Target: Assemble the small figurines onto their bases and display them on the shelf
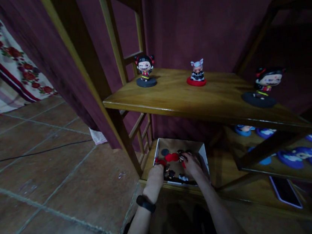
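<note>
Both of my hands reach down into an open white cardboard box (203, 153) on the bottom shelf. My left hand (155, 172), with a dark band on the wrist, is at the box's left side. Its fingers are closed at a red round base (161, 162). My right hand (191, 162) is inside the box on the right, fingers bent around a small dark figurine (181, 156), partly hidden by them. Between the hands lie more red bases (171, 157), a grey base (165, 152), a dark figurine (170, 174) and a white-and-dark figurine (183, 177).
On the wooden shelf (176, 99) above stand two black-haired figurines (144, 67) (268, 80) on dark bases and a silver-haired figurine (197, 72) on red. Several blue-based figurines (297, 156) fill the right shelf. A phone (285, 192) lies below. A wooden post (90, 72) rises at left.
</note>
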A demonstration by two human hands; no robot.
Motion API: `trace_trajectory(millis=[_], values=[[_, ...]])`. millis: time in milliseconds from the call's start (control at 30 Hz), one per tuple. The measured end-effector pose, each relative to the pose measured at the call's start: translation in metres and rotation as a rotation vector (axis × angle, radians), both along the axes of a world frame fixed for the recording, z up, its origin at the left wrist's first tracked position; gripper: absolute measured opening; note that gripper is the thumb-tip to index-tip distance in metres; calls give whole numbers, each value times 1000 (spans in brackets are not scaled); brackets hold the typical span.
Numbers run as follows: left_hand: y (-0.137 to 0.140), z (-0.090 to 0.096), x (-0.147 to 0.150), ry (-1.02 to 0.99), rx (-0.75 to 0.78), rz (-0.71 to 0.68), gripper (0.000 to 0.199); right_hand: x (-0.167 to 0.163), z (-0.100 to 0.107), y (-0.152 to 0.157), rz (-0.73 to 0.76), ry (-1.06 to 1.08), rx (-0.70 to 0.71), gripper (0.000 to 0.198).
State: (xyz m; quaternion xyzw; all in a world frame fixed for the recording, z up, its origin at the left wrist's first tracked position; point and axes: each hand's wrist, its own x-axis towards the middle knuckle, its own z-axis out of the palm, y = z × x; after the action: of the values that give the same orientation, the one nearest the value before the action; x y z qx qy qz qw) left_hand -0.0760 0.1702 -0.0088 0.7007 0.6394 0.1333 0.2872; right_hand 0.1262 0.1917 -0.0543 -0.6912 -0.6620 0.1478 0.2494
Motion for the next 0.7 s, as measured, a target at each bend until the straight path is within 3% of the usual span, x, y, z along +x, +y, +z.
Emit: trace_trajectory(millis=[133, 533, 700], values=[[-3, 1, 13, 259, -67, -70, 27, -6, -1, -5, 1, -48, 7, 29], [1, 7, 26, 383, -45, -71, 33, -10, 2, -11, -29, -213, -20, 18], [-8, 20, 22, 365, 99, 2, 31, -15, 2, -12, 21, -156, -78, 22]])
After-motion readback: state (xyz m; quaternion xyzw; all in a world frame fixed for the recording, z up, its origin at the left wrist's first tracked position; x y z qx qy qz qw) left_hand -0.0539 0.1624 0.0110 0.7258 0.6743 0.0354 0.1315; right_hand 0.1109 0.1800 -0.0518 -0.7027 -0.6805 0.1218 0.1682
